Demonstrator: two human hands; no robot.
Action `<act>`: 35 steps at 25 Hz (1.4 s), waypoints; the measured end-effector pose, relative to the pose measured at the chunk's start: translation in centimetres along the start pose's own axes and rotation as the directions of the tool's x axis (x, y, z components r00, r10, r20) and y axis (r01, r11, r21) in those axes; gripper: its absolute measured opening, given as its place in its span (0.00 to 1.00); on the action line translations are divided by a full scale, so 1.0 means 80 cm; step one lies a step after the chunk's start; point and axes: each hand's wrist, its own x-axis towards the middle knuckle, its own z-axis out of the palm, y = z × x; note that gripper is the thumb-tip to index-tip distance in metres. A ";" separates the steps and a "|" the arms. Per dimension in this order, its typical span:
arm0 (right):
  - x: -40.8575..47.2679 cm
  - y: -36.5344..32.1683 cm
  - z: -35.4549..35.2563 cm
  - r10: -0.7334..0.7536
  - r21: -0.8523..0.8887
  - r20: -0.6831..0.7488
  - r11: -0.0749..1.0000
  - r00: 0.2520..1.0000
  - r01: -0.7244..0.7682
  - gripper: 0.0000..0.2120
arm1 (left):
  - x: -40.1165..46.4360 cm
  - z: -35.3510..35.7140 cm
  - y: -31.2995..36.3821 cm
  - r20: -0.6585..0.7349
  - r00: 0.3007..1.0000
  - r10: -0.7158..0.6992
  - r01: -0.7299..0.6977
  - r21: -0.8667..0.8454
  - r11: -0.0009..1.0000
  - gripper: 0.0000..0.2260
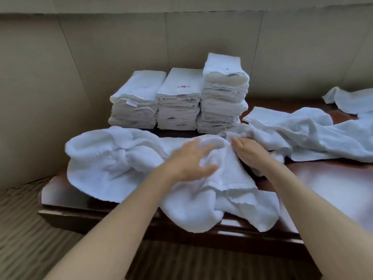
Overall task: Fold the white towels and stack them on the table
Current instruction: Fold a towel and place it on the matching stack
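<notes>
Towel (129,168) lies crumpled on the tabletop (333,184) under your flat, loose hands, left hand (189,160) on its middle, right hand (250,154) at its right edge, its length running left to right.

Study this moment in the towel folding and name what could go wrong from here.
1. The crumpled towel under both hands droops over the table's front edge; a careless pull might drag it to the floor.
2. The right stack is tallest and looks uneven, so adding more could topple it.
3. The loose towels lie against the working towel and may get caught up with it.
</notes>
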 end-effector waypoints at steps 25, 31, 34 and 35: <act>-0.072 0.027 -0.034 0.156 -0.303 0.106 0.946 0.982 -0.118 0.29 | 0.035 0.011 0.052 -0.322 0.917 -0.234 0.197 -0.144 0.970 0.10; -0.066 0.001 -0.021 0.181 -0.490 -0.319 0.808 0.930 -0.325 0.24 | -0.034 -0.019 -0.015 -0.327 0.825 -0.462 0.484 -0.017 0.875 0.12; -0.059 -0.057 0.021 -0.269 -0.439 -0.178 0.883 0.947 0.168 0.19 | -0.062 -0.040 -0.041 0.020 0.850 -0.526 0.526 -0.042 0.849 0.22; -0.054 -0.076 0.040 -0.371 -0.363 -0.080 0.875 0.925 0.320 0.17 | -0.069 -0.038 -0.045 0.108 0.862 -0.495 0.504 -0.082 0.860 0.23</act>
